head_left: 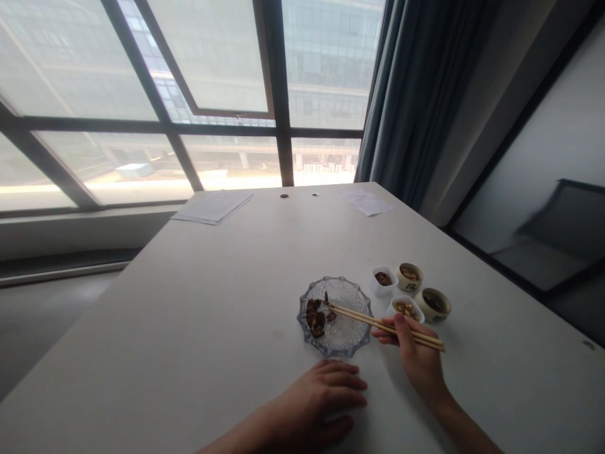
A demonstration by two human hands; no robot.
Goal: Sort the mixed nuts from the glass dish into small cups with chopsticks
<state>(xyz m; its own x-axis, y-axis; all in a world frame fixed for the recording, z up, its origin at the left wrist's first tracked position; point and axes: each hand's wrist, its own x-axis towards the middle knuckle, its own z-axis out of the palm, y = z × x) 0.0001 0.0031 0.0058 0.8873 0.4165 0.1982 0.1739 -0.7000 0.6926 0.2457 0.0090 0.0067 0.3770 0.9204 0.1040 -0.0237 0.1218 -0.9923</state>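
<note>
My right hand (pixel 416 356) is closed round a pair of wooden chopsticks (pixel 378 321), held low over the white table (pixel 212 302). The chopstick tips reach into a clear glass plate (pixel 347 334), touching a small heap of dark brown pieces (pixel 316 315) on its left side. My left hand (pixel 326 394) lies flat on the table just in front of the plate, fingers stretched out and pointing right, holding nothing.
Right of the plate stand two white square dishes (pixel 384 280) (pixel 406 308) and two round cups (pixel 409 276) (pixel 433 304) with bits of food. Sheets of paper (pixel 212 207) (pixel 367 202) lie at the far edge, by the window. A dark curtain (pixel 425 94) hangs at right.
</note>
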